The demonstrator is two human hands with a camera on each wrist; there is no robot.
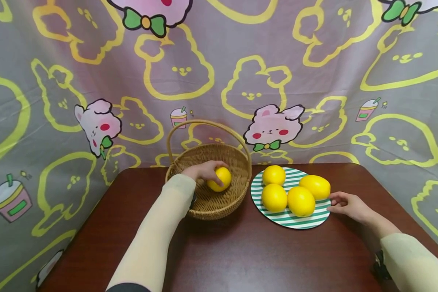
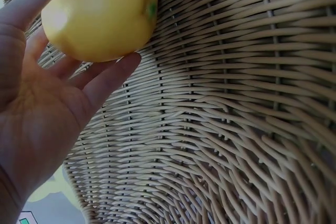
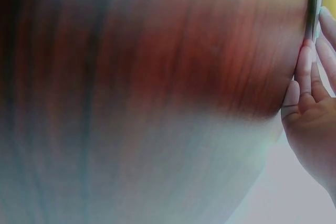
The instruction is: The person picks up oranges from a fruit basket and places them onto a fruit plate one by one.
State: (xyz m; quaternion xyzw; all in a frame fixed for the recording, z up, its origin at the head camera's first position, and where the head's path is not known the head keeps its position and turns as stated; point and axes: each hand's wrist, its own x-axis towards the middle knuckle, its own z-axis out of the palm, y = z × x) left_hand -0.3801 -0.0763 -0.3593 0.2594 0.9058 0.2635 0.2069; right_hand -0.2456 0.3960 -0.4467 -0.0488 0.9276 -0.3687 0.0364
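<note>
My left hand point(image 1: 205, 170) is inside a brown wicker basket point(image 1: 237, 198) and holds a round yellow fruit point(image 1: 223, 178). In the left wrist view the fruit point(image 2: 105, 14) shows a small green stem spot, with the thumb on one side and the fingers curved under it. Several more yellow fruits point(image 1: 301, 201) lie on a round plate point(image 1: 303, 224) with green and white stripes. At the plate's right rim is my right hand point(image 1: 352, 207), its fingers loosely bent and the fingertips at the edge. The right wrist view shows these fingers point(image 3: 304, 72) along the rim.
The basket's tall arched handle point(image 1: 209, 122) rises above its opening. Basket and plate stand side by side near the back of a dark brown wooden table point(image 1: 241, 255). A patterned cloth point(image 1: 219, 81) with cartoon animals hangs close behind and around the table.
</note>
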